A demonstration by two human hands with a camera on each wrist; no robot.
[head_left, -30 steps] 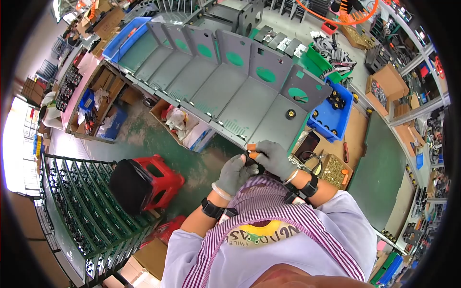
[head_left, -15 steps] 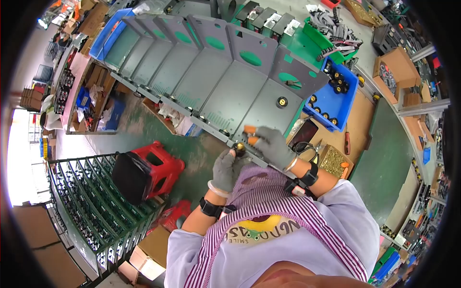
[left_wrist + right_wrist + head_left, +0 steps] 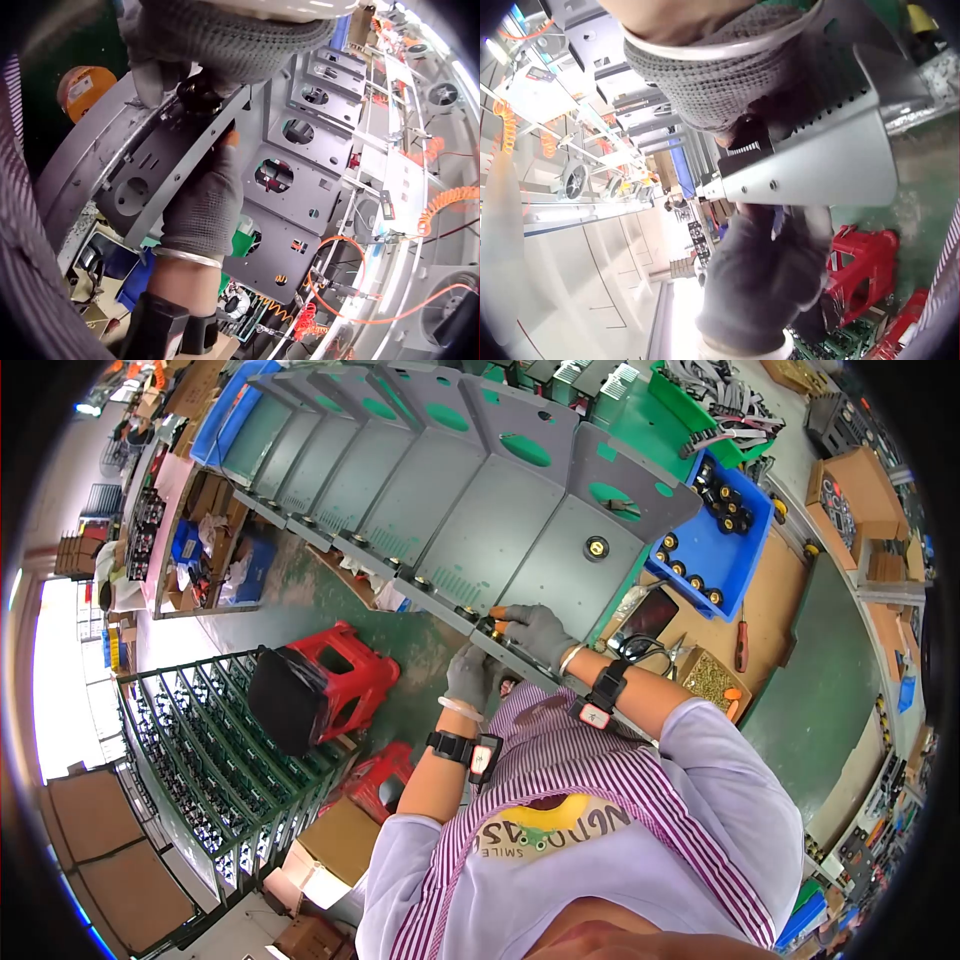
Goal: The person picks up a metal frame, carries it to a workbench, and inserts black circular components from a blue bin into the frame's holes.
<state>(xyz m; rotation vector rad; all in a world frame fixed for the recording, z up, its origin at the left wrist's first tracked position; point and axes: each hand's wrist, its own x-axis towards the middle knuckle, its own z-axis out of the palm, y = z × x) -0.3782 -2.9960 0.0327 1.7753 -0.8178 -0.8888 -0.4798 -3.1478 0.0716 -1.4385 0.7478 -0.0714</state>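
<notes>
The large grey sheet-metal frame (image 3: pixel 485 510) has upright panels with round cut-outs and a raised front lip (image 3: pixel 825 169). On the near side of that lip, my gloved left hand (image 3: pixel 470 678) pinches a dark round part (image 3: pixel 198 96) against the metal. My gloved right hand (image 3: pixel 540 634) reaches over to the inner side of the lip, its orange-covered fingertips right at the edge; the lip hides what they touch in the left wrist view. A similar black round part with a brass centre (image 3: pixel 596 548) stands on the frame's floor.
A blue bin (image 3: pixel 735 560) at the right contains several black round parts. Beside it lie a phone (image 3: pixel 650 612), a red-handled screwdriver (image 3: pixel 741 647) and a box of small brass-coloured pieces (image 3: pixel 708 682). A red stool (image 3: pixel 350 675) and a green rack (image 3: pixel 225 760) stand at the left.
Both hands have gone from in front of the apron up to the frame's front lip. The left hand has brought the round part against it; the right hand has reached over its inner side.
</notes>
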